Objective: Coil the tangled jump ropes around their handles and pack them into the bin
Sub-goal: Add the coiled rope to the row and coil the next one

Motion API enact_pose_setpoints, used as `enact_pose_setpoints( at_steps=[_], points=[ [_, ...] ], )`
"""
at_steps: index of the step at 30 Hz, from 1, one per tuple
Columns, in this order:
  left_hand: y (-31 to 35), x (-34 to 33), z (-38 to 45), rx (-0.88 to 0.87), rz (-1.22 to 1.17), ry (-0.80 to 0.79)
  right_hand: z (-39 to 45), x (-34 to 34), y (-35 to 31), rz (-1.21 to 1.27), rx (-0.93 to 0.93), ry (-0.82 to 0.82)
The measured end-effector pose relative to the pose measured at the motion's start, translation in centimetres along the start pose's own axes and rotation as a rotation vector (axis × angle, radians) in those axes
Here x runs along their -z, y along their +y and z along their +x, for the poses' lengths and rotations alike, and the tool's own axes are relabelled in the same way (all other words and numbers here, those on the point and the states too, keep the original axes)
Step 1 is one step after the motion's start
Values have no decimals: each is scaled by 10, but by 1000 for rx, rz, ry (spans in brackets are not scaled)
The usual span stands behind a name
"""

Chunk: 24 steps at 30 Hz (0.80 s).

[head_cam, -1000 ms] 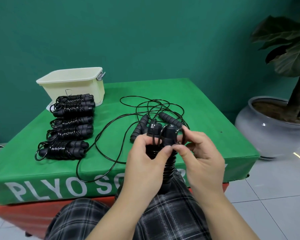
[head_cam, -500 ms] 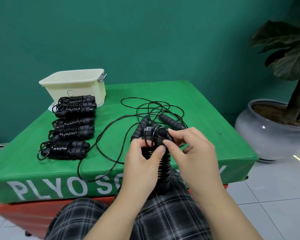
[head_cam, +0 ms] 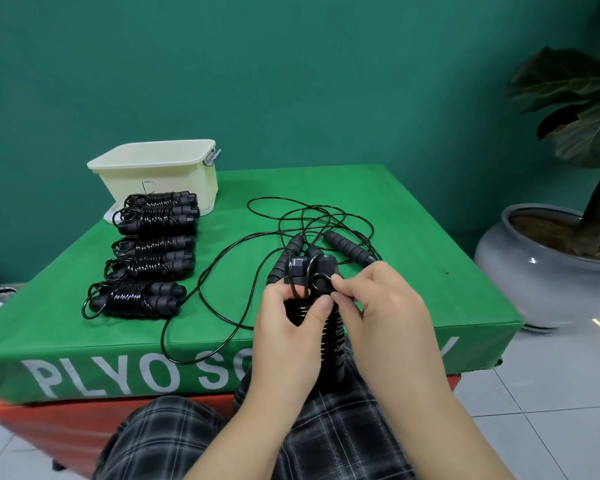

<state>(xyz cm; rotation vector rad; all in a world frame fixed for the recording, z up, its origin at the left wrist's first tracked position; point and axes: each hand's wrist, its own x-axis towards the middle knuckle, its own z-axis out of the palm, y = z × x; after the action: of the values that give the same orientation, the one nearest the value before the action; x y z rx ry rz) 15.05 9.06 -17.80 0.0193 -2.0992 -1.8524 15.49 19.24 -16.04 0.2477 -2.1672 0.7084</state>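
Left hand grips coiled rope; right hand pinches its top.

Upright coiled jump rope, seemingly half-tied

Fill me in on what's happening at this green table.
A person is coiling a jump rope around its paired handles: the left hand grips the bundle while the right hand pinches the last loop near the top. Several finished bundles lie in a row in front of the cream bin. One loose rope remains tangled on the table.
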Motion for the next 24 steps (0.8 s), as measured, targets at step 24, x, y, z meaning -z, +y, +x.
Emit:
enact_pose_setpoints(
  at_steps=[24],
  points=[
    [-8,20,4,-351,232,-180,-13,-26,21,275,126,114]
  ],
)
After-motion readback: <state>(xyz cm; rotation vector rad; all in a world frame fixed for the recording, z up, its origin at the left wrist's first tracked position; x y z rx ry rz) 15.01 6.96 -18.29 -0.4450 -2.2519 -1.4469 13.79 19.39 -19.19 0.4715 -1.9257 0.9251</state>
